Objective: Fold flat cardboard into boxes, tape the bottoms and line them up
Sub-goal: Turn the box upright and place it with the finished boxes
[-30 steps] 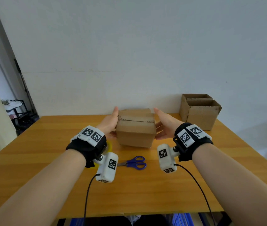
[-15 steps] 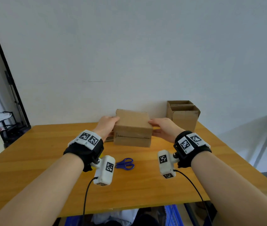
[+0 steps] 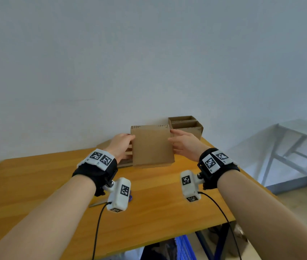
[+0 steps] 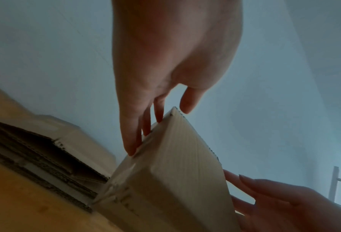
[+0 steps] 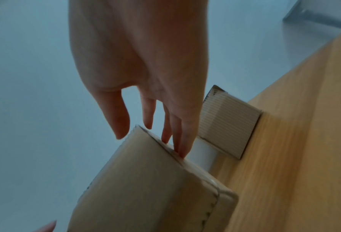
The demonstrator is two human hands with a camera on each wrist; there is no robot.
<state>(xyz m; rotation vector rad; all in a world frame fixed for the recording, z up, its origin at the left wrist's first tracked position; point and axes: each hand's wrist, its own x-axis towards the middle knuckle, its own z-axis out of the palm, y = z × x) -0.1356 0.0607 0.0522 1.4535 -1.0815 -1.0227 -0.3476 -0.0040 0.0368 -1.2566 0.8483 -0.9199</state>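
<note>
A folded brown cardboard box (image 3: 151,147) hangs tilted just above the back of the wooden table (image 3: 158,194), its broad face toward me and its corrugated rim up. My left hand (image 3: 120,145) presses straight fingers against its left wall, and my right hand (image 3: 182,143) does the same on its right wall. In the left wrist view the fingers (image 4: 134,141) lie along the box (image 4: 175,180) edge, with the thumb by the top corner. The right wrist view shows the right hand's fingers (image 5: 182,146) on the box (image 5: 145,188) in the same way.
Two open finished boxes (image 3: 186,126) (image 5: 229,122) stand against the wall just right of the held box. A stack of flat cardboard (image 3: 107,144) (image 4: 46,157) lies behind my left hand. Scissors (image 3: 97,203) lie under my left wrist. A metal frame (image 3: 289,156) stands beyond the table's right edge.
Both hands have lifted the box off the table, turned it so its broad face is toward me, and carried it back and right toward the finished boxes.
</note>
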